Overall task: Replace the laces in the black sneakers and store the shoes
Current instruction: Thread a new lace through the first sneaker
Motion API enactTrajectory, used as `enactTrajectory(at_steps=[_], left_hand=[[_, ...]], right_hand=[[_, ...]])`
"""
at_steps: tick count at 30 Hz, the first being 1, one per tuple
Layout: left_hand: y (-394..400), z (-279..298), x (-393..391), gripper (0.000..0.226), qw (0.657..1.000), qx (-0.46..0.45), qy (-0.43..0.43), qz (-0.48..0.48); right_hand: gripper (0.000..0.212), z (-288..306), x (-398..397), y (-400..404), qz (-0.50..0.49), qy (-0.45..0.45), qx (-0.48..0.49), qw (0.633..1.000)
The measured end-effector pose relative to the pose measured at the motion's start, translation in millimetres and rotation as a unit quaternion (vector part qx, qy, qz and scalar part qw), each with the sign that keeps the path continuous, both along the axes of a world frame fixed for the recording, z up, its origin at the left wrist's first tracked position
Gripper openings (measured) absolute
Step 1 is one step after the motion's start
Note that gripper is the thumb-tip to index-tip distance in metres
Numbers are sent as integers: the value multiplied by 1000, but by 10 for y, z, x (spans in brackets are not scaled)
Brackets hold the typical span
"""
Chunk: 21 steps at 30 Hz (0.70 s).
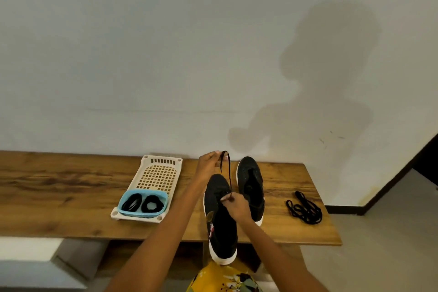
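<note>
You're partway through. Your left hand [209, 162] pinches a lace [225, 166] pulled up from the near sneaker [219, 220] at lower centre, while your right hand [234, 204] pinches at its eyelets. The far sneaker [251, 185] looks unlaced; a loose lace [304, 208] lies right on the worktop [59, 185]. Coiled laces wait in the blue tub [125, 199]. Storing remains.
</note>
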<state>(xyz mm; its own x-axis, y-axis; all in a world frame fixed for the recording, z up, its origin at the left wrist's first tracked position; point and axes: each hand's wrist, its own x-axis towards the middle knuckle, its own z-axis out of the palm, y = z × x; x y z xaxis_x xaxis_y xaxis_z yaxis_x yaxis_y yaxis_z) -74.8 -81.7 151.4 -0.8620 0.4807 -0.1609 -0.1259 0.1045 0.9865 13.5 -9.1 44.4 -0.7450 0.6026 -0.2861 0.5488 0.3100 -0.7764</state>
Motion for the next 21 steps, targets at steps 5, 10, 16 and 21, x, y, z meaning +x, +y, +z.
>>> enactTrajectory(at_steps=[5,10,16,21], left_hand=[[-291,-670,50,29,992,-114,-46,15],[-342,-916,136,40,993,-93,-71,5],[-370,-1139,221,57,974,-215,62,46],[-329,-1266,393,49,958,-256,127,-9]], right_hand=[[6,209,-153,85,0,47,-72,996],[49,-37,-25,61,242,-116,225,937],[21,-116,8,60,145,25,171,974],[11,185,-4,93,-24,117,-149,982]])
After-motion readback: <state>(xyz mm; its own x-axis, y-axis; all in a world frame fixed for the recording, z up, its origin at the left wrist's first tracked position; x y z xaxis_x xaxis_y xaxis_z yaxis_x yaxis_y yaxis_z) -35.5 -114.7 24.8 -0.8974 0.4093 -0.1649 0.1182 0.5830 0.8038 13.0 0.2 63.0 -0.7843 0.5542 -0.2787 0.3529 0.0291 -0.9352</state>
